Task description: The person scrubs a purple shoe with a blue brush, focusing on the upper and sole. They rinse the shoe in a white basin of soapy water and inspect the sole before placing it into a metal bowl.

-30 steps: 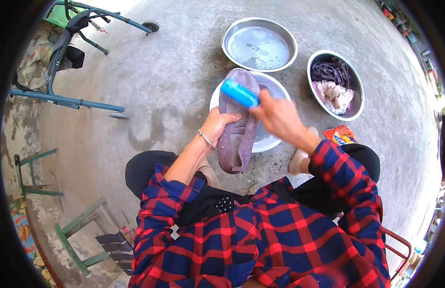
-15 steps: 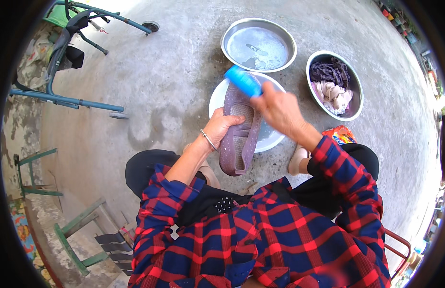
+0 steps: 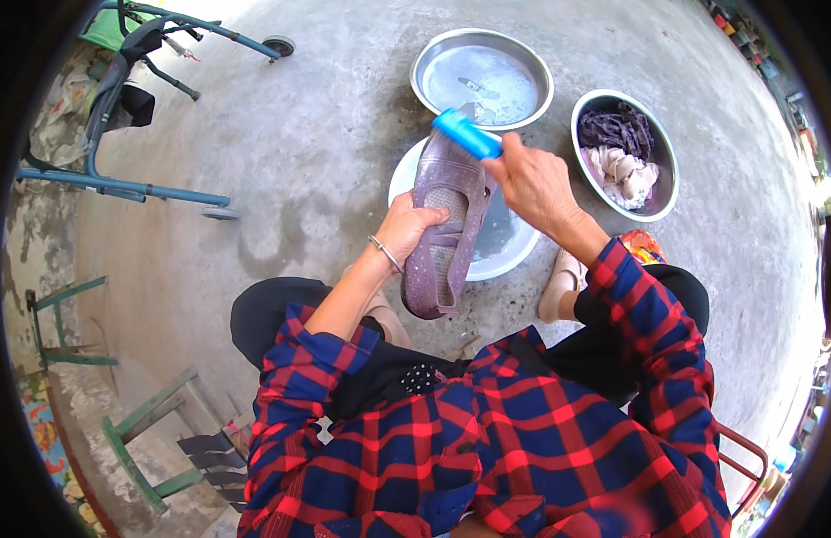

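A purple shoe [image 3: 422, 264] with a strap and pale dots is tilted over a white basin [image 3: 514, 260], toe pointing away from me. My left hand [image 3: 410, 229] grips its left side, thumb pressed on the inner edge of the opening. In my right hand [image 3: 534, 184] is a blue scrubbing brush [image 3: 467, 134], closed in my fingers by its near end. The brush lies across the toe of the shoe; its bristles are hidden. Greyish water shows in the white basin beneath.
Beyond stands a steel basin [image 3: 419, 81] with shallow water. To the right, another steel basin [image 3: 671, 184] holds dark and pale wet cloths. A red and orange packet [image 3: 644, 246] lies by my right foot. At left are a blue wheeled frame [image 3: 155, 192] and green stools [image 3: 133, 453].
The brush and my right hand have shifted slightly right. The shoe has moved a little to the left and up, still held in my left hand.
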The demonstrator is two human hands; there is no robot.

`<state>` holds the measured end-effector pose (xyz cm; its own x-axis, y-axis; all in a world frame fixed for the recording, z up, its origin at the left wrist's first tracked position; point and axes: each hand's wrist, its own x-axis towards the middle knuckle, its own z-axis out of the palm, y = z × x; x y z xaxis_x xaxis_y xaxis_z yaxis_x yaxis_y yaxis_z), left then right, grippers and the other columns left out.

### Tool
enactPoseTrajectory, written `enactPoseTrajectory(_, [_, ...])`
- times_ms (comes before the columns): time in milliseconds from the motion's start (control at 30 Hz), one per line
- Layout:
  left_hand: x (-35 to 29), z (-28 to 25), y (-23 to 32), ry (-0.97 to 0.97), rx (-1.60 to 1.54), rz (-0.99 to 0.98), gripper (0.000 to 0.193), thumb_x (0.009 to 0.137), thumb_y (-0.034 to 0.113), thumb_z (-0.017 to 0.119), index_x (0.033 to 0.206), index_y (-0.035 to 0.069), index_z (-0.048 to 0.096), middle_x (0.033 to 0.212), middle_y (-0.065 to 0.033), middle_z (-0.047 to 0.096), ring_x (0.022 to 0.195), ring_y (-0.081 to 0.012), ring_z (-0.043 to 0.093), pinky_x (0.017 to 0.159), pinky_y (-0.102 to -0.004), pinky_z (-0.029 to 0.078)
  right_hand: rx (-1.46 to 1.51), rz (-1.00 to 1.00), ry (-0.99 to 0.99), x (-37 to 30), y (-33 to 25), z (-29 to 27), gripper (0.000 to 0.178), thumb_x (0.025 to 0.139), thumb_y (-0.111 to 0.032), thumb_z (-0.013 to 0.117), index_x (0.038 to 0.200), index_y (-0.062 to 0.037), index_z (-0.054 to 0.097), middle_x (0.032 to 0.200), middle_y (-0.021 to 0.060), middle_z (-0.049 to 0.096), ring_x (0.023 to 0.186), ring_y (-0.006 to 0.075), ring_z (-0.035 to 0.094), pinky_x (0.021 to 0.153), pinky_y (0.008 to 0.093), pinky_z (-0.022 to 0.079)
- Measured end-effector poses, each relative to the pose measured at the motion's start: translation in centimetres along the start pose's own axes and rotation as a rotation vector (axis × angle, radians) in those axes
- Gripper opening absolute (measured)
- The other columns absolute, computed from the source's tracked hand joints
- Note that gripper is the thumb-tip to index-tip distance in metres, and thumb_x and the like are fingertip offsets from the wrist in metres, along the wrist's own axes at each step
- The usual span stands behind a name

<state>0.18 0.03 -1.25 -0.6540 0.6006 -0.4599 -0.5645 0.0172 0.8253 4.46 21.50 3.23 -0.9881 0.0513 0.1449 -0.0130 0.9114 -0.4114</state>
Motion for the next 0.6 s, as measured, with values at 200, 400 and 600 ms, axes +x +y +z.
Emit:
enactPoseTrajectory(200, [0.1, -0.2, -0.2, 0.033, -0.078, 0.014, 0.033, 0.082, 0.004, 0.062, 0.113, -0.007, 0.061, 0.101, -0.0141, 0.068, 0.086, -0.0229, 0.069, 0.078, -0.0356, 0.057, 0.043, -0.088, -0.142, -3.8, -1.0, 1.0, 0.034, 0.092, -0.033, 0.058, 0.093, -0.0005, 0.051, 0.067, 0.0212, 0.064, 0.064, 0.0412, 0.064, 0.056, 0.0511, 0.049])
enactPoseTrajectory(400, [-0.7, 0.5, 0.9, 0.019, -0.09, -0.003, 0.033, 0.082, 0.003, 0.061, 0.113, -0.008, 0.06, 0.102, -0.0151, 0.068, 0.086, -0.0252, 0.069, 0.078, -0.0377, 0.057, -0.03, 0.095, -0.023, -1.5, 1.0, 0.8, 0.032, 0.094, -0.031, 0.056, 0.092, 0.001, 0.049, 0.068, 0.0244, 0.063, 0.065, 0.0445, 0.063, 0.058, 0.0525, 0.049])
enactPoseTrajectory(600, [-0.8, -0.2, 0.4, 0.038, -0.068, -0.022, 0.034, 0.082, 0.002, 0.061, 0.114, -0.009, 0.059, 0.103, -0.0164, 0.067, 0.087, -0.0259, 0.069, 0.079, -0.0384, 0.057, 0.006, 0.072, 0.047, -2.5, 1.2, -0.9, 0.033, 0.094, -0.032, 0.056, 0.091, -0.0003, 0.047, 0.065, 0.0213, 0.062, 0.061, 0.0415, 0.063, 0.056, 0.052, 0.048])
